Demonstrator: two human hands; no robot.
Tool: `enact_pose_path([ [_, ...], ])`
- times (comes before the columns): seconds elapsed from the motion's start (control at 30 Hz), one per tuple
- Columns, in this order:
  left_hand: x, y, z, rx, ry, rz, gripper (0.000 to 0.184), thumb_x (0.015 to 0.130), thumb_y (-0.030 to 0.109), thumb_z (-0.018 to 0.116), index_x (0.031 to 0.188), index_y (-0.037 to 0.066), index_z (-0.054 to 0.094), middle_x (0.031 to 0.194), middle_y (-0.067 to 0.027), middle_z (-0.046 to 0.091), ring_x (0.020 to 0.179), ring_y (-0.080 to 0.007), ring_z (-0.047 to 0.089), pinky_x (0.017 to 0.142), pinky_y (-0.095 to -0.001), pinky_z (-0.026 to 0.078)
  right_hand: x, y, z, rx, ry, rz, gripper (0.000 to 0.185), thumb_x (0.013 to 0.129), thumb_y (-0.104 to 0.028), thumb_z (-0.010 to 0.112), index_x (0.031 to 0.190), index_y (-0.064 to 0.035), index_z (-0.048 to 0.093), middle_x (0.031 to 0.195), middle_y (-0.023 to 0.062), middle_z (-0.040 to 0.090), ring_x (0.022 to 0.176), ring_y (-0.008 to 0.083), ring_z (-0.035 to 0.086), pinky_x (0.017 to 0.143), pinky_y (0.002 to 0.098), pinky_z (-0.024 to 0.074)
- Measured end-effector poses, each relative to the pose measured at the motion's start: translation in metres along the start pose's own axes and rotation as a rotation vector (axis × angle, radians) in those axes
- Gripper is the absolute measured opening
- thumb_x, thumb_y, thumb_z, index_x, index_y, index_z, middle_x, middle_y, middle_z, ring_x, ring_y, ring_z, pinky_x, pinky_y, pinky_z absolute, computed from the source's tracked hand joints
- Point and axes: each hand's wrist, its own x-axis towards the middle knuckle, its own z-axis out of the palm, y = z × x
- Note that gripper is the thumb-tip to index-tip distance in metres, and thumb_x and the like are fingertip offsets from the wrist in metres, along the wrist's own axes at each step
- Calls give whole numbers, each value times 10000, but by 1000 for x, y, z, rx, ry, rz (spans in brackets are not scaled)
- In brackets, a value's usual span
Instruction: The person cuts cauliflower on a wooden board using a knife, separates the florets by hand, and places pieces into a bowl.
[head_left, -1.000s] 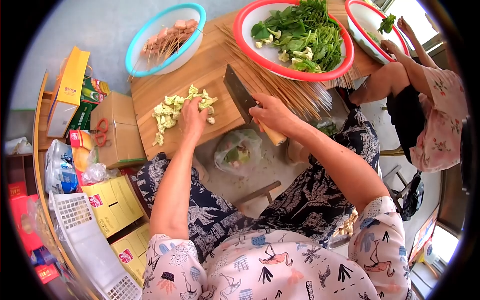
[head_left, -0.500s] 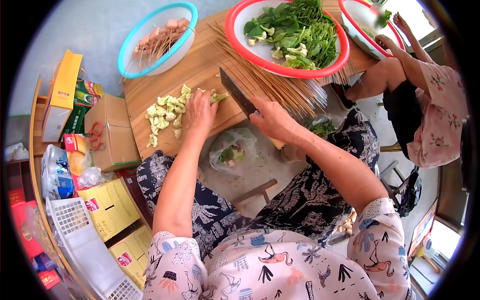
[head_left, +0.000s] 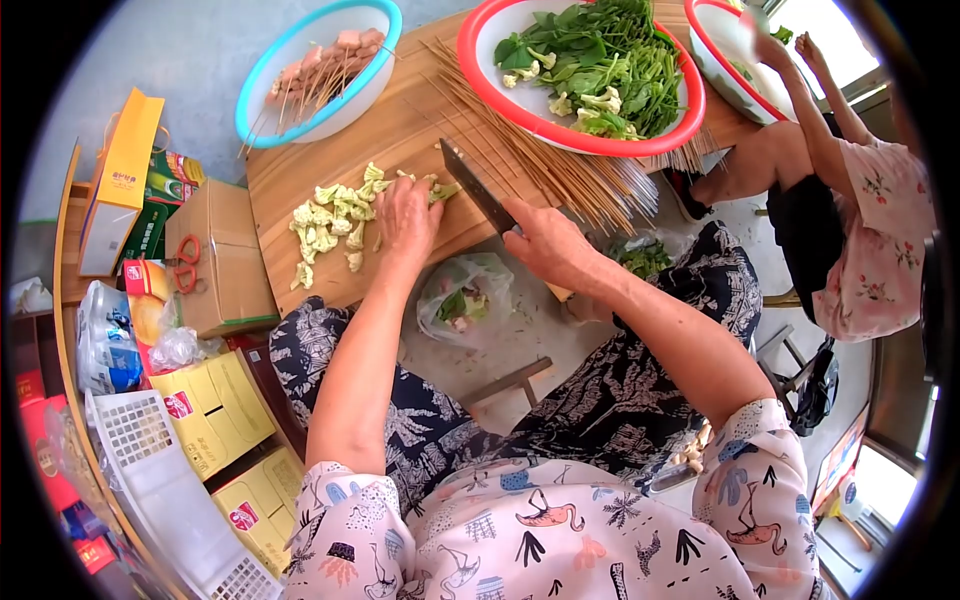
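Note:
My left hand (head_left: 407,222) is closed over a piece of cauliflower (head_left: 443,190) at the front of the wooden table (head_left: 290,185); the tip sticks out past the fingers toward the blade. Cut cauliflower florets (head_left: 338,215) lie in a loose heap just left of that hand. In my right hand (head_left: 548,240) is a cleaver-like kitchen knife (head_left: 476,187), gripped by its handle, the blade pointing up and left beside the cauliflower. Part of the held piece is hidden under my fingers.
Bamboo skewers (head_left: 560,165) spread behind the knife. A red-rimmed basin (head_left: 472,75) holds greens; a blue-rimmed basin (head_left: 262,75) holds skewered meat. A plastic bag (head_left: 430,310) sits below the table edge. Another person (head_left: 870,220) sits at the right; cardboard boxes (head_left: 232,255) stand left.
My hands and the knife stay almost in place beside the cauliflower. At the right, the other person's hand has risen from the basin. The view has shifted slightly.

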Motion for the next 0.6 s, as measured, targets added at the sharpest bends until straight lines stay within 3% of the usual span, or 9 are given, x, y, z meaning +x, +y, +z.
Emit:
enact_pose_path([
  [0.4, -3, -3, 6, -10, 32, 39, 353, 657, 87, 803, 977, 47, 658, 915, -122, 579, 936, -303, 558, 800, -423, 407, 1, -9, -1, -83, -40, 29, 229, 880, -169, 511, 1027, 6, 514, 858, 268, 649, 887, 457, 614, 783, 538, 469],
  [0.6, 0, 4, -3, 19, -11, 16, 304, 706, 88, 789, 990, 35, 693, 931, -128, 620, 965, -307, 587, 842, -414, 426, 15, 0, 12, -85, -35, 29, 214, 882, -181, 529, 999, -7, 487, 792, 273, 609, 832, 475, 586, 738, 546, 449],
])
